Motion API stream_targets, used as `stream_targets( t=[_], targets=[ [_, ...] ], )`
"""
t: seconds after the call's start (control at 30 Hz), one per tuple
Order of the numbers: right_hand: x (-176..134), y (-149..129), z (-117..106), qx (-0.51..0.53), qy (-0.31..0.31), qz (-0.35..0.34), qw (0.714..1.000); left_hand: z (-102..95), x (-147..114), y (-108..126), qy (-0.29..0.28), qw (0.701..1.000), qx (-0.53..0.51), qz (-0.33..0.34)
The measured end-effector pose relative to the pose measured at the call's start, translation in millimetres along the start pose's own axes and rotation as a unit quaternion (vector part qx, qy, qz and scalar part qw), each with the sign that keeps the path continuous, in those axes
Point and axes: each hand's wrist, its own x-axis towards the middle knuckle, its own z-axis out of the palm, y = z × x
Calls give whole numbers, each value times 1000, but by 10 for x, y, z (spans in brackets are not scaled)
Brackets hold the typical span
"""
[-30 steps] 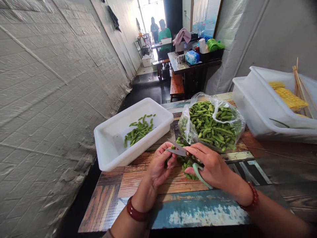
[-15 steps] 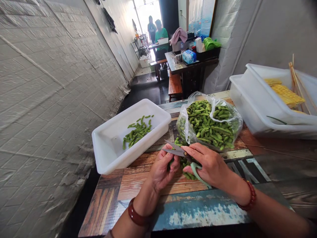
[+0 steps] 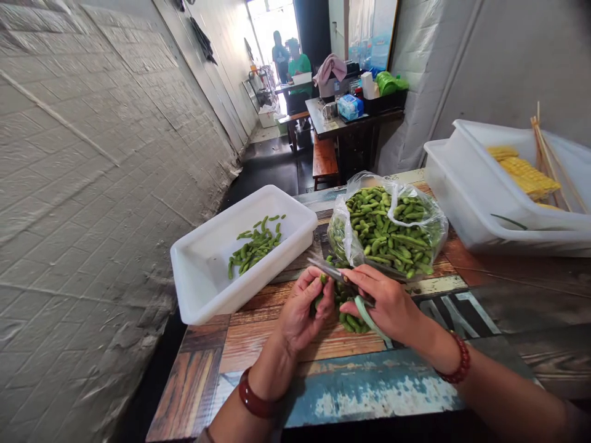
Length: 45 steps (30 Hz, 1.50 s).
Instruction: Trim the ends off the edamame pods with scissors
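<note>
My left hand [image 3: 302, 311] pinches a green edamame pod [image 3: 322, 279], and part of another pod shows in its curled fingers. The scissors [image 3: 333, 271], with pale green handles, are in my right hand [image 3: 385, 303]; their blades lie together just over the pod's tip. Loose edamame pods [image 3: 354, 323] lie on the table beneath my hands. Behind them sits a clear plastic bag [image 3: 342, 237] full of pods. To the left, a white tub [image 3: 203, 311] contains a small heap of pods [image 3: 253, 249].
At the right, stacked white tubs [image 3: 462, 184] hold yellow corn [image 3: 526, 175] and wooden sticks [image 3: 547, 147]. The patchwork table [image 3: 258, 344] ends near a brick wall [image 3: 92, 215]. Farther back are a second table [image 3: 330, 123], a bench [image 3: 324, 159] and two people [image 3: 299, 64].
The scissor blades have closed from an open V at the pod's tip. Both hands stay in nearly the same place; the view has shifted slightly.
</note>
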Motion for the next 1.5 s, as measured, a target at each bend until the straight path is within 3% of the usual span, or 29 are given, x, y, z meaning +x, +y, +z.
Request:
stream_targets(
  t=[0.17, 0.37, 0.53, 0.7, 0.87, 1.03, 1.23, 1.5],
  targets=[
    [32, 104, -17, 23, 75, 17, 997, -52, 23, 140, 41, 998, -41, 3],
    [67, 57, -124, 44, 58, 47, 996, -143, 87, 204, 108, 994, 7, 11],
    [81, 9, -163, 62, 48, 54, 995, -171, 104, 160, 73, 986, 148, 27],
    [96, 16, -175, 75, 45, 67, 994, -86, 92, 80, 3, 948, 313, 46],
    [94, 39, -147, 83, 54, 64, 993, -43, 91, -119, 1, 913, 393, 108],
    [83, 54, -119, 73, 61, 53, 994, -25, 91, -228, -6, 913, 388, 128],
    [86, 42, -130, 71, 47, 51, 995, 65, 56, -30, 25, 939, 330, 95],
    [51, 11, -95, 61, -11, 28, 998, -1, -4, 105, 49, 969, 235, 56]
  ],
)
